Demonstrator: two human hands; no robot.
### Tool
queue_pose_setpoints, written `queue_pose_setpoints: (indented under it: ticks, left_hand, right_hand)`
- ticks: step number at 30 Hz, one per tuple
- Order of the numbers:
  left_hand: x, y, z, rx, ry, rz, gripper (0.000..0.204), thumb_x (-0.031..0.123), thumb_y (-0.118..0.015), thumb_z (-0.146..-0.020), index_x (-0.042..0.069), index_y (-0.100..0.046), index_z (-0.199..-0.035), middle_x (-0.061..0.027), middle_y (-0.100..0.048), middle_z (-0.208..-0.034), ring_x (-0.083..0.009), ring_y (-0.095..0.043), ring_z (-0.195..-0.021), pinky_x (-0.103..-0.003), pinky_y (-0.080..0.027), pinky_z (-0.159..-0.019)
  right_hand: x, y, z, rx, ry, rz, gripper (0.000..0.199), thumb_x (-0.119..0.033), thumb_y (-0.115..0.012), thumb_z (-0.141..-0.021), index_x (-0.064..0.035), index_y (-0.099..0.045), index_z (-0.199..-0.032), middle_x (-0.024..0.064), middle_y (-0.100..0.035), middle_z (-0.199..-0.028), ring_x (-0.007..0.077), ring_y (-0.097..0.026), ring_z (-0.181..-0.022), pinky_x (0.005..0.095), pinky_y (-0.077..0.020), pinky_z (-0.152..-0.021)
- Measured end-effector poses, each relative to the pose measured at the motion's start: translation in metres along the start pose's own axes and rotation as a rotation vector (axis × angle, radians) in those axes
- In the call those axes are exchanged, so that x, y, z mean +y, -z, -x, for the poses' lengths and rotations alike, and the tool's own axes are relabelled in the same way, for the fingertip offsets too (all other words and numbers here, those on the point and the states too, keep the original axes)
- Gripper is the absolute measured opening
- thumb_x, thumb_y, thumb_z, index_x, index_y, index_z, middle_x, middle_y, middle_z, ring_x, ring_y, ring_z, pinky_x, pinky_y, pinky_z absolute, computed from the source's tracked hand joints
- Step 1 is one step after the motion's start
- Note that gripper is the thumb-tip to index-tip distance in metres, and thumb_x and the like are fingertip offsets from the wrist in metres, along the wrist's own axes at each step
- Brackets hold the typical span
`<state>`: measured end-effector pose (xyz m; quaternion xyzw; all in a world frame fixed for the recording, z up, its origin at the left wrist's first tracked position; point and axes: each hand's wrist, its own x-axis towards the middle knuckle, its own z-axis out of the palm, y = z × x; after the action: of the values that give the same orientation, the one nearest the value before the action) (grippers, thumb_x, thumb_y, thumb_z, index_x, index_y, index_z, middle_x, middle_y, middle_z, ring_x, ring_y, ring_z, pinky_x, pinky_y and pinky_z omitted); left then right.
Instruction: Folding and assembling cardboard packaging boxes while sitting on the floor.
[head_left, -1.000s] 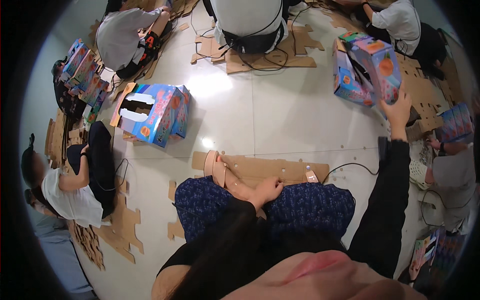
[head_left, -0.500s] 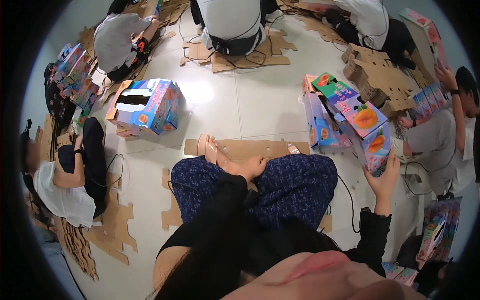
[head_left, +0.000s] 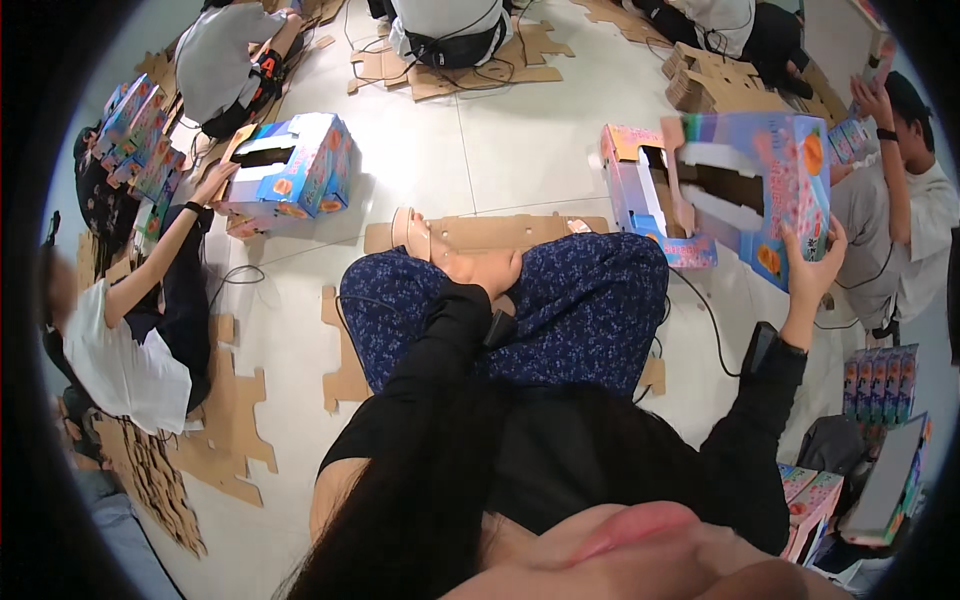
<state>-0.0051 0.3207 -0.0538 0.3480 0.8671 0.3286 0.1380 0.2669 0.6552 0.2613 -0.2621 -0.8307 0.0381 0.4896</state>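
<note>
Printed carton with open cut-out, inside dark, gripped by right hand; left hand loosely curled on lap

Colourful printed carton, tilted, open-sided, off floor

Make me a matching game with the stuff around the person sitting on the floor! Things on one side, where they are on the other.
Things:
1. right hand
2. left hand
3. sandal
4. flat cardboard sheet

Places:
A. resting on the crossed legs
B. lying on the floor under the feet
C. gripping the colourful printed box
D. worn on a foot

Pairs: 1-C, 2-A, 3-D, 4-B
</note>
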Motion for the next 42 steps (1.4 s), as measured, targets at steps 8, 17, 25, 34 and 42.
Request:
queue_pose_setpoints:
  ticks: [8,17,25,34,42]
  left_hand:
    - [-0.007,-0.003,0.007,0.006,0.034,-0.022,0.04,0.03,-0.039,-0.091,-0.002,-0.064,-0.091,-0.0265,-0.063,-0.092,-0.0442,-0.059,-0.087,-0.051,-0.045,-0.081]
    - [0.002,0.003,0.01,0.014,0.008,-0.06,0.045,0.034,-0.035,-0.093,0.0,-0.064,-0.092,-0.0254,-0.064,-0.093,-0.0433,-0.059,-0.088,-0.049,-0.044,-0.083]
    - [0.004,0.005,0.009,-0.003,0.023,-0.079,0.046,0.034,-0.035,-0.093,-0.001,-0.064,-0.092,-0.0259,-0.064,-0.092,-0.0441,-0.059,-0.088,-0.05,-0.044,-0.083]
    - [0.0,0.0,0.004,-0.032,0.072,-0.077,0.047,0.034,-0.034,-0.09,0.001,-0.066,-0.094,-0.0244,-0.064,-0.098,-0.042,-0.06,-0.091,-0.051,-0.043,-0.086]
    - [0.001,0.001,0.004,-0.003,0.057,-0.051,0.046,0.033,-0.035,-0.089,-0.001,-0.066,-0.089,-0.0257,-0.064,-0.092,-0.0439,-0.06,-0.087,-0.052,-0.043,-0.084]
  right_hand:
    - [0.026,-0.102,0.042,0.419,-0.88,-0.826,0.057,-0.026,-0.075,-0.077,0.0041,-0.048,-0.117,0.0175,-0.052,-0.115,0.0251,-0.055,-0.103,0.0431,-0.0436,-0.092]
    - [0.047,-0.205,0.153,-0.149,-1.534,-1.135,0.07,-0.059,-0.057,-0.08,-0.0104,-0.045,-0.13,0.0094,-0.053,-0.125,0.0272,-0.051,-0.113,0.0442,-0.0409,-0.096]
    - [0.056,-0.209,0.167,-0.402,-1.449,-1.218,0.068,-0.058,-0.061,-0.079,-0.0131,-0.047,-0.128,0.008,-0.056,-0.119,0.0262,-0.055,-0.106,0.0415,-0.0461,-0.088]
    - [0.045,-0.21,0.182,-0.077,-1.254,-1.195,0.056,-0.047,-0.06,-0.085,-0.0076,-0.049,-0.124,0.0084,-0.058,-0.116,0.0245,-0.058,-0.102,0.0386,-0.0479,-0.086]
    - [0.057,-0.213,0.185,-0.159,-1.321,-1.2,0.056,-0.048,-0.06,-0.084,-0.0046,-0.052,-0.119,0.0091,-0.06,-0.112,0.0223,-0.059,-0.1,0.0385,-0.0488,-0.083]
